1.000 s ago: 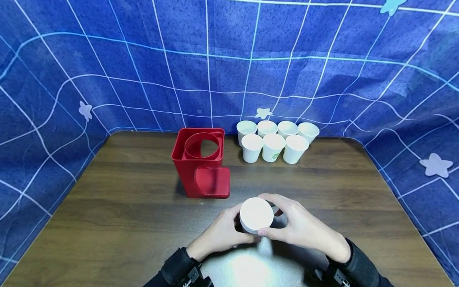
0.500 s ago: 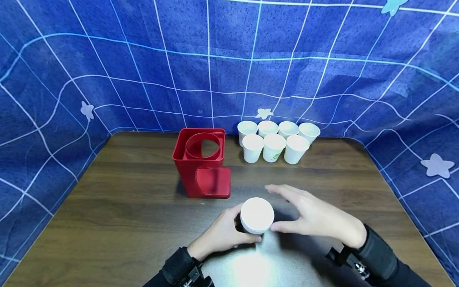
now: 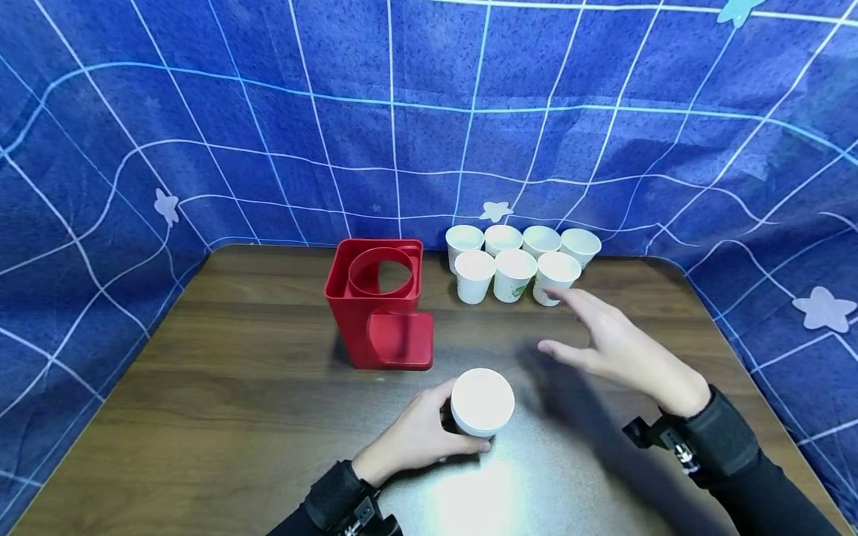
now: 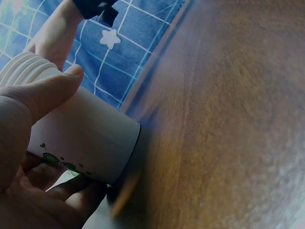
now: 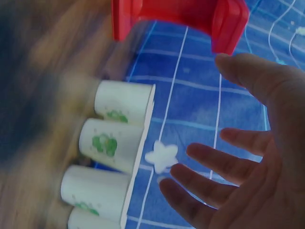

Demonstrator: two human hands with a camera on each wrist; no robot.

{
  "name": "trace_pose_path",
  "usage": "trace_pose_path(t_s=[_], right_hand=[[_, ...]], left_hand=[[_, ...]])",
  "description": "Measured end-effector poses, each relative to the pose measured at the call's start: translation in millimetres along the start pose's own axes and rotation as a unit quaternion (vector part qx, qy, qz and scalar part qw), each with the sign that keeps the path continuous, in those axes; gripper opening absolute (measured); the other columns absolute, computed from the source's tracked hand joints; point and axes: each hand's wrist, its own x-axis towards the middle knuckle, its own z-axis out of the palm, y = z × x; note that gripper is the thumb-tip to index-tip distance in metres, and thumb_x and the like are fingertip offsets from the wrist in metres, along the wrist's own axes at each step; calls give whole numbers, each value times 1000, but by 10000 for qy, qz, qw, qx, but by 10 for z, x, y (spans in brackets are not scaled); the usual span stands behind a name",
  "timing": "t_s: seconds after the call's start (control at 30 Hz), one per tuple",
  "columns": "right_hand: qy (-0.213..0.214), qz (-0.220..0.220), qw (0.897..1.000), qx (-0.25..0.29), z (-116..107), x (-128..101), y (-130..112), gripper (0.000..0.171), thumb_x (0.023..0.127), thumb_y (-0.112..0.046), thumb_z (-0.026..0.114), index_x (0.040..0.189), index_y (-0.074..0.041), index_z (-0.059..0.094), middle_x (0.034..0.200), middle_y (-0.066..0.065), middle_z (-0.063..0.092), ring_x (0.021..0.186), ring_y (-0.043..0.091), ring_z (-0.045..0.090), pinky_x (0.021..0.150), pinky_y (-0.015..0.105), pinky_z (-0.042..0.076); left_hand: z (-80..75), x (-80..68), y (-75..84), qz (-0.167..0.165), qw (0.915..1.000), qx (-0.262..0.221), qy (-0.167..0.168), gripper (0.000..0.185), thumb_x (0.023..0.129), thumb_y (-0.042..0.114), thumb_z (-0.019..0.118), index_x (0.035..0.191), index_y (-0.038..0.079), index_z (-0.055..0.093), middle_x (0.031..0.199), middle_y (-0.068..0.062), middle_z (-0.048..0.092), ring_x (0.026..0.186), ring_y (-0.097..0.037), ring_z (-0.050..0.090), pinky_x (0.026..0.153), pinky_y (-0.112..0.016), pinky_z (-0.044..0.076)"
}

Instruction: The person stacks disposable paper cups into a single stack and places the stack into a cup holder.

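While the left hand [image 3: 418, 435] grips a cup stack [image 3: 481, 403] upside down on the near counter [image 3: 221, 417], probably to steady it, the right hand [image 3: 620, 346] hangs open, holding nothing, near the loose cups [image 3: 512, 262] at the back beside the red holder [image 3: 378, 301]. The left wrist view alone shows the stack's ribbed rims [image 4: 24, 67]; the right wrist view shows green prints on the cups [image 5: 119, 143].

The table [image 3: 201, 387] is viewed from overhead, facing forward; the cups [image 3: 515, 262] [image 5: 119, 138] are shared closely by the right-wrist view.
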Motion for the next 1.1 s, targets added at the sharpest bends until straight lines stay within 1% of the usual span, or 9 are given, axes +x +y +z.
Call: trace_pose_path(t_s=[0.1, 0.2, 0.3, 0.4, 0.53, 0.67, 0.83, 1.0, 1.1], right_hand=[[214, 20, 9996, -172, -24, 47, 90, 79, 87, -27, 83, 153, -6, 44, 143, 20, 58, 130, 38, 57, 108, 57, 44], [304, 208, 9992, -150, -32, 111, 180, 79, 89, -28, 82, 154, -6, 42, 148, 20, 54, 137, 38, 50, 113, 57, 39], [360, 466, 9982, -56, -21, 187, 285, 78, 90, -30, 81, 154, -4, 42, 151, 20, 51, 141, 38, 47, 116, 56, 36], [471, 618, 9970, -7, 8, 248, 416, 80, 89, -28, 82, 153, -1, 42, 151, 23, 50, 141, 42, 45, 115, 59, 36], [568, 968, 9937, 63, 50, 288, 601, 80, 89, -29, 81, 151, 2, 43, 148, 29, 50, 138, 45, 45, 112, 62, 36], [487, 1343, 9897, 112, 77, 316, 733, 82, 90, -34, 79, 150, 7, 40, 146, 34, 48, 137, 49, 44, 111, 64, 36], [292, 1739, 9842, 188, 119, 373, 857, 85, 92, -40, 76, 151, 9, 37, 147, 36, 46, 136, 51, 43, 111, 65, 35], [245, 1953, 9801, 243, 184, 446, 936, 82, 93, -40, 74, 148, 10, 40, 144, 36, 48, 132, 50, 47, 110, 63, 37], [280, 2016, 9786, 303, 233, 473, 974, 79, 93, -39, 74, 147, 8, 42, 140, 33, 53, 127, 47, 51, 105, 61, 40]], left_hand=[[-7, 2, 10, -17, 10000, 21, -5, 76, 73, 30, 95, 140, 21, 59, 124, 9, 71, 115, -5, 65, 104, -29, 50], [-19, 1, 18, -43, 10000, 36, -4, 77, 73, 30, 95, 141, 21, 59, 124, 9, 71, 115, -5, 66, 104, -29, 50], [-29, -2, 15, -61, 10000, 34, -6, 77, 74, 31, 94, 141, 22, 59, 125, 9, 71, 114, -4, 65, 104, -30, 50], [-31, -10, 0, -48, 10000, 44, -21, 76, 74, 32, 94, 140, 24, 59, 124, 11, 71, 114, -4, 65, 104, -30, 49], [-29, -19, -12, -17, 10000, 2, -56, 75, 74, 32, 94, 140, 25, 59, 124, 12, 71, 114, -4, 65, 104, -30, 49], [-25, -17, -21, -19, 10000, -72, -63, 76, 74, 31, 94, 141, 26, 59, 125, 11, 71, 115, -4, 65, 104, -30, 50], [-2, -32, -68, 12, 9999, 114, -24, 74, 75, 33, 94, 140, 29, 59, 124, 13, 70, 117, -5, 63, 106, -32, 49], [2, -29, -88, 13, 9997, 238, -5, 74, 75, 33, 94, 140, 29, 59, 124, 14, 70, 118, -5, 62, 106, -33, 49], [-4, -21, -83, -28, 9997, 239, -42, 74, 75, 34, 94, 140, 29, 59, 125, 13, 70, 118, -5, 63, 105, -33, 49]])
